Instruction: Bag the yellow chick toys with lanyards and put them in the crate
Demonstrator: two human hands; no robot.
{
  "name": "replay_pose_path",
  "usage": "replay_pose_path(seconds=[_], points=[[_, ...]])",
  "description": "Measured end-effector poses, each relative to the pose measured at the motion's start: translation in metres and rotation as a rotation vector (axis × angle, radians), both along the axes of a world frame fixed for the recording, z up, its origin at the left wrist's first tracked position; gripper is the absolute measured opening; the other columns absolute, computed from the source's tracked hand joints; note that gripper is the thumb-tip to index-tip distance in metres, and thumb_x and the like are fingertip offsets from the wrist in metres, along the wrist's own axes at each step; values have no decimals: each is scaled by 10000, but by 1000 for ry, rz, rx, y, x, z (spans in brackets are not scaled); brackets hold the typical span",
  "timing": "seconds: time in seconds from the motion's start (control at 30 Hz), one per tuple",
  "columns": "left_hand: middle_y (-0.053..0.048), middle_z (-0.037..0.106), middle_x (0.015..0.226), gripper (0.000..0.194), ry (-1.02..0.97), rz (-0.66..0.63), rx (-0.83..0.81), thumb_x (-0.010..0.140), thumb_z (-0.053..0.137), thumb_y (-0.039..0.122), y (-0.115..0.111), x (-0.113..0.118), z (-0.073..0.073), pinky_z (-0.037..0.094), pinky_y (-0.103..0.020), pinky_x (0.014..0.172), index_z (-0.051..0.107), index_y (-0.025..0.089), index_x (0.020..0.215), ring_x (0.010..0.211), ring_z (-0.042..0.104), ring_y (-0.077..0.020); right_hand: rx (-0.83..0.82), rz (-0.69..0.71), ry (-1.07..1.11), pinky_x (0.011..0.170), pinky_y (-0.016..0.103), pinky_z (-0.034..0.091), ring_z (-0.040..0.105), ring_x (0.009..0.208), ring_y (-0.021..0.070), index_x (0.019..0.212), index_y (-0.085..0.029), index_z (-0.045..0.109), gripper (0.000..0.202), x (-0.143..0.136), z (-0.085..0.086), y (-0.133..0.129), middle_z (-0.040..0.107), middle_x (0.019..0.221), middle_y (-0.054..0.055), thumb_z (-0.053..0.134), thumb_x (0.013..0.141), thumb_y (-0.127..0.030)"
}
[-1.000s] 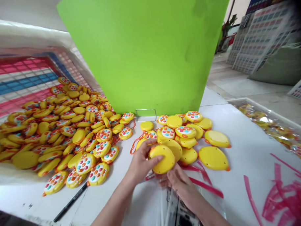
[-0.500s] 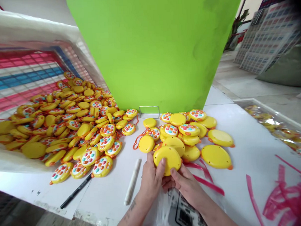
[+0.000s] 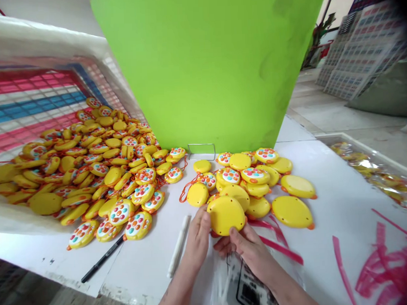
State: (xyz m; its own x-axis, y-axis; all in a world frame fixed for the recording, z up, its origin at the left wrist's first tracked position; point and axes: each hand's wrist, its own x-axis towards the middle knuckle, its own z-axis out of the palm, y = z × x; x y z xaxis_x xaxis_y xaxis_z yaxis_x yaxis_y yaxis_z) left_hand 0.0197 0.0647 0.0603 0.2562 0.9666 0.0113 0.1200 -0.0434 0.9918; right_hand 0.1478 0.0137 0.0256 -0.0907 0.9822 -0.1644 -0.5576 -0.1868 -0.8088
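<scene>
A yellow oval plastic toy (image 3: 226,215), plain back up with small screw holes, is held between my two hands. My left hand (image 3: 198,232) grips its left edge, the thumb lying along the rim and the other fingers mostly hidden. At the lower right edge, my right hand (image 3: 251,247) pinches it with the thumb on top and fingers curled beneath. Just beyond lies a group of similar toys, some showing white faces with coloured dots, such as one toy (image 3: 255,175). Below my hands is a clear plastic bag with a black-and-grey printed item (image 3: 250,286).
A lined basket (image 3: 22,223) at left spills many toys onto the white table. A black pen (image 3: 102,259) and a white stick (image 3: 178,247) lie nearby. A green board (image 3: 207,72) stands behind. Pink strips (image 3: 377,271) and a tray of bagged toys (image 3: 374,164) are at right.
My left thumb has moved off the toy's face to its left edge, and the left hand has shifted slightly left. My right hand keeps its hold.
</scene>
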Motion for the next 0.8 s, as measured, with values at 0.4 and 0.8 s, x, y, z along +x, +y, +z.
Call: replay_pose_path(seconds=[0.4, 0.8], points=[[-63, 626, 1060, 475, -436, 221, -375, 832, 603, 479, -47, -63, -2, 523, -247, 584, 465, 233, 1214, 807, 634, -184, 37, 115, -199, 631, 293, 518, 642, 728, 162, 1015, -202, 602, 291, 11, 26, -8, 683, 889, 59, 654, 827, -418], [-52, 629, 982, 426, -423, -75, -548, 809, 641, 475, -77, -71, -29, 536, -293, 635, 482, 196, 1088, 814, 644, -194, 810, 304, -1710, 829, 369, 477, 568, 939, 227, 1028, -209, 674, 234, -15, 31, 37, 654, 961, 75, 521, 883, -109]])
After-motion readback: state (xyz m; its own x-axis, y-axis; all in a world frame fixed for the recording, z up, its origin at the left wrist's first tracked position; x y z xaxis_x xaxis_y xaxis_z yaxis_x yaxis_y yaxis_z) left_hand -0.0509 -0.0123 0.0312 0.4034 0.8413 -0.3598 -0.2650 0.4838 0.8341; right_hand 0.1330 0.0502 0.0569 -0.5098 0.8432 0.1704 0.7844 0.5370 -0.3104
